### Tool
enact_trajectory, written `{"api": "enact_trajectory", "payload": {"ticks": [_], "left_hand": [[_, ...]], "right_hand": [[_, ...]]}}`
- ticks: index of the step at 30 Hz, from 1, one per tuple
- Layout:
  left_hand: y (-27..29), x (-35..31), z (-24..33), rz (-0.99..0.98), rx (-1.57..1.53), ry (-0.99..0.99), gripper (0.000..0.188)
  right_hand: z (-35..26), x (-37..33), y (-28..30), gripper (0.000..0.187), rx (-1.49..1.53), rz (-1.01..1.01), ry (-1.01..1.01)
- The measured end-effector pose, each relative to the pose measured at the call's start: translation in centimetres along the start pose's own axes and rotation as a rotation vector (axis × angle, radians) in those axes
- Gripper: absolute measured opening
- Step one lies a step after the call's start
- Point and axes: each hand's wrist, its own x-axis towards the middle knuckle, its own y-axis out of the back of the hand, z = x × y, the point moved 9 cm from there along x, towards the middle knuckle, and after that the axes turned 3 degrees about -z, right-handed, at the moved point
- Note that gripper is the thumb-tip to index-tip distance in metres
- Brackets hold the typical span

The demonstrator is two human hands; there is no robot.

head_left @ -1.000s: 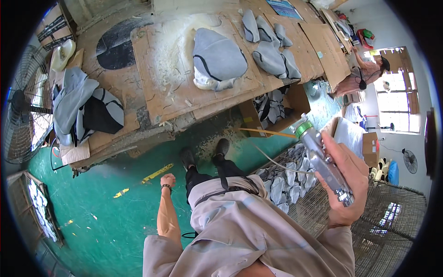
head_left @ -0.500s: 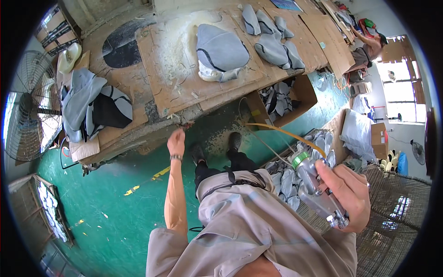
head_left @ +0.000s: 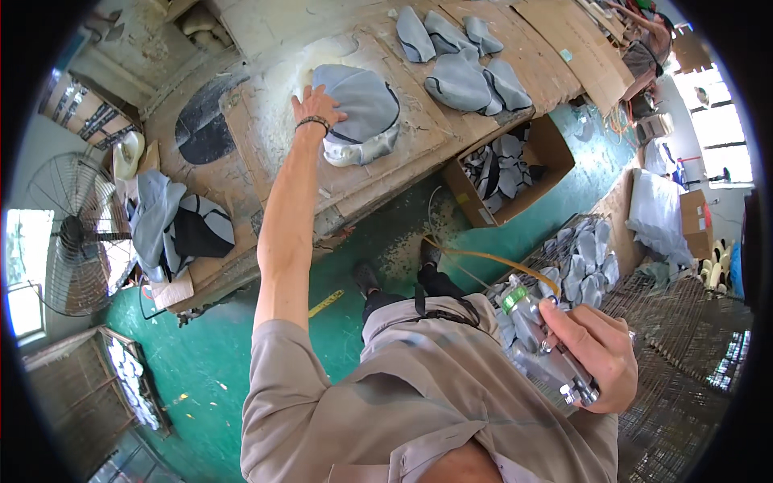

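Over the bench (head_left: pixel 423 149), the left hand (head_left: pixel 317 110) has reached grey fabric (head_left: pixel 362 98).

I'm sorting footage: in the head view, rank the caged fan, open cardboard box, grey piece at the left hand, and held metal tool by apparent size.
1. Caged fan
2. Open cardboard box
3. Grey piece and metal tool, unranked: similar, with the tool nearer the camera.

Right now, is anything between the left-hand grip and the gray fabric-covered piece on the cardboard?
Nothing visible: the left-hand grip overlaps the left side of the gray fabric-covered piece, though firm contact is hard to tell. The metal spray gun, in the right-hand grip, is clear of it.
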Motion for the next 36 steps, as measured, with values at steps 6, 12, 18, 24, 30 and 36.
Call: {"api": "enact_trajectory", "payload": {"ticks": [6, 12, 18, 24, 30, 36], "left_hand": [[-1.3, 3.2, -1.4, -0.18, -0.002, 0.054, 0.047], [-2.0, 4.2, -1.0, -0.219, -0.016, 0.041, 0.047], [-3.7, 5.5, 0.8, -0.227, -0.043, -0.029, 0.048], [-5.6, 4.0, -3.0, -0.229, -0.258, -0.032, 0.052], [-1.6, -3.0, -0.6, 0.248, -0.438, 0.136, 0.053], [-1.0, -17.4, 2.6, 0.499, -0.778, 0.356, 0.044]], "right_hand": [[5.9, 0.6, 0.9, 0.07, 0.108, 0.02, 0.077], [11.1, 0.1, 2.0, 0.069, 0.228, 0.024, 0.119], [18.8, -1.5, 4.5, 0.062, 0.212, 0.156, -0.037], [23.7, -1.6, 6.9, 0.059, 0.275, 0.204, -0.045], [26.3, 1.0, 9.0, 0.055, 0.308, 0.361, -0.123], [25.4, 4.0, 10.2, 0.058, 0.313, 0.32, -0.047]]}}
